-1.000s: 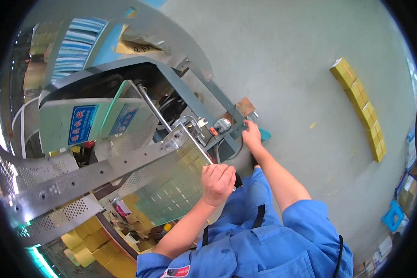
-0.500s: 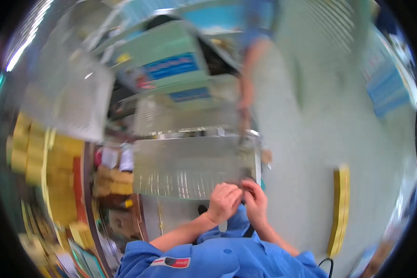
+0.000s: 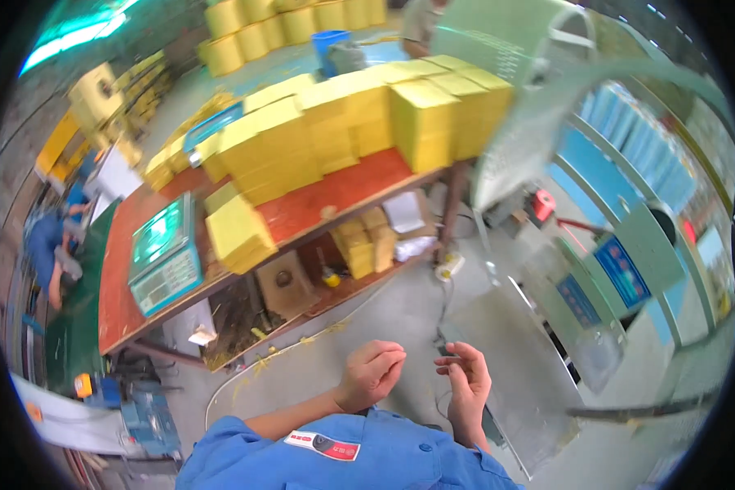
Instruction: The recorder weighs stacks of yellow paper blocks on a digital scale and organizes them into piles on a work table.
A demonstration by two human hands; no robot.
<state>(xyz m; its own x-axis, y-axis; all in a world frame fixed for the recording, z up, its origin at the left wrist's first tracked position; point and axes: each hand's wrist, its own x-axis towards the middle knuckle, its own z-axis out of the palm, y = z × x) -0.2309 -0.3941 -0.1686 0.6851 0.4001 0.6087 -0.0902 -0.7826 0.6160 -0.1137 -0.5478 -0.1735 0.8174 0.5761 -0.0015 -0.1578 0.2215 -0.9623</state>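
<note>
My left hand (image 3: 369, 377) is in front of my chest with its fingers curled and pressed together; the inside of the grip is hidden. My right hand (image 3: 468, 385) is beside it, thumb and fingers bent but apart. A small dark patch shows by the right fingertips, and I cannot tell whether it is touched or lies on the floor behind. Between the two hands is a gap. Ahead is a red-topped table (image 3: 335, 214) with stacks of yellow paper-like blocks (image 3: 282, 147) and a teal-and-white weighing scale (image 3: 165, 260).
Under the table, a shelf holds a cardboard box (image 3: 286, 286) and more yellow blocks (image 3: 361, 245). A grey metal panel (image 3: 506, 359) and pale green machine (image 3: 621, 269) stand at the right. A cable runs over the floor. Another person (image 3: 47, 245) is at the far left.
My view has swung left, bringing the table of yellow blocks in front and the machine to the right. My hands, close together before, are now apart, and the right fingers have opened.
</note>
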